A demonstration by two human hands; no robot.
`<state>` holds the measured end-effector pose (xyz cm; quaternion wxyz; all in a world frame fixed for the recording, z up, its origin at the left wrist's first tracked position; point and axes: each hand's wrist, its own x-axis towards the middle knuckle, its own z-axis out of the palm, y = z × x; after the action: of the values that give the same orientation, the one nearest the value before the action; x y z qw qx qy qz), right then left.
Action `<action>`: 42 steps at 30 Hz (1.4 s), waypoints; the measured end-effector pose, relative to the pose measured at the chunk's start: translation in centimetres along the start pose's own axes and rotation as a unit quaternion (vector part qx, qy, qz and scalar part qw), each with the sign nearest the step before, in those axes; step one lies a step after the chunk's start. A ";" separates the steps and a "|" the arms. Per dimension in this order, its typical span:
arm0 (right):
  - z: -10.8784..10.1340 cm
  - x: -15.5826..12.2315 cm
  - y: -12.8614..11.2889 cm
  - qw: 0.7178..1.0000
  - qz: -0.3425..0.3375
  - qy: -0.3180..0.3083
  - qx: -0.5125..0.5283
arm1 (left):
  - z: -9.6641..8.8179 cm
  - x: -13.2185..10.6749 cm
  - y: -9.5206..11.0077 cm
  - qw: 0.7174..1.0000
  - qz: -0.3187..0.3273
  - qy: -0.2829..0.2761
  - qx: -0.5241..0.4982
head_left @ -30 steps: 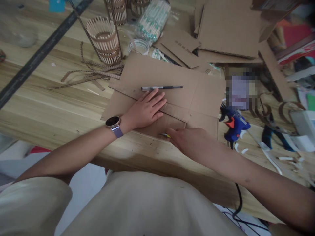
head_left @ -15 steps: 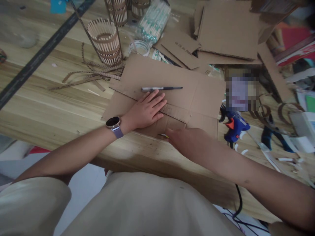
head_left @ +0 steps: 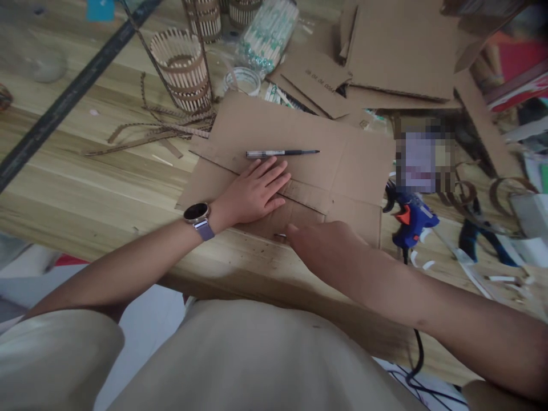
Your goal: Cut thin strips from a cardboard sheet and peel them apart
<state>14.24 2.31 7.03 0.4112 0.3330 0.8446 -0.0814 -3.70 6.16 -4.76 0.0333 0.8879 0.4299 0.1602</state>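
My left hand (head_left: 256, 193) lies flat on a sheet of cardboard (head_left: 359, 165), fingers spread, pressing near its middle. A watch (head_left: 197, 213) is on that wrist. Just beyond the fingertips, a pen (head_left: 282, 153) rests on the cardboard. My right hand (head_left: 325, 242) is closed at the cardboard's near edge, shut on a utility knife (head_left: 280, 234). Only a bit of the blade shows, at the cardboard; the fingers and the handle are hidden beneath the hand.
A stick basket (head_left: 182, 68) and cardboard strips (head_left: 158, 132) stand and lie at left. Behind are a tape roll (head_left: 246, 80) and bagged sticks (head_left: 269, 34). A glue gun (head_left: 413, 220), pliers (head_left: 483, 240) and scraps lie right. More cardboard (head_left: 402, 48) is stacked behind.
My right hand has shifted very slightly left, covering the yellow part of the knife that showed before. My left hand, the cardboard and the pen stay in place.
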 end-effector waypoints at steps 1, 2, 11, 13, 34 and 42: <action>0.2 0.0 0.0 1.000 0.001 0.003 -0.002 | 0.0 0.0 0.0 1.000 0.001 0.001 -0.001; 0.3 0.0 -0.1 1.000 0.001 0.008 -0.003 | 0.0 0.0 -0.1 1.000 0.002 0.001 -0.003; 1.3 -0.3 0.1 1.000 0.011 0.024 -0.011 | 0.2 -0.4 -0.5 1.000 0.016 0.006 -0.015; 1.4 -0.4 0.2 1.000 0.013 0.021 -0.008 | 0.3 -0.4 -0.6 1.000 0.019 0.009 -0.009; 3.2 -0.7 1.3 1.000 0.021 0.010 0.015 | 0.0 -0.4 -0.6 1.000 0.020 0.001 -0.011; 2.6 -1.3 1.6 0.999 0.034 -0.020 0.026 | 0.1 -0.5 -0.6 1.000 0.021 0.000 -0.010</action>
<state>17.44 1.83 6.54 0.4219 0.3702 0.8220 -0.0961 -4.37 6.16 -5.08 0.0386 0.8964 0.4095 0.1654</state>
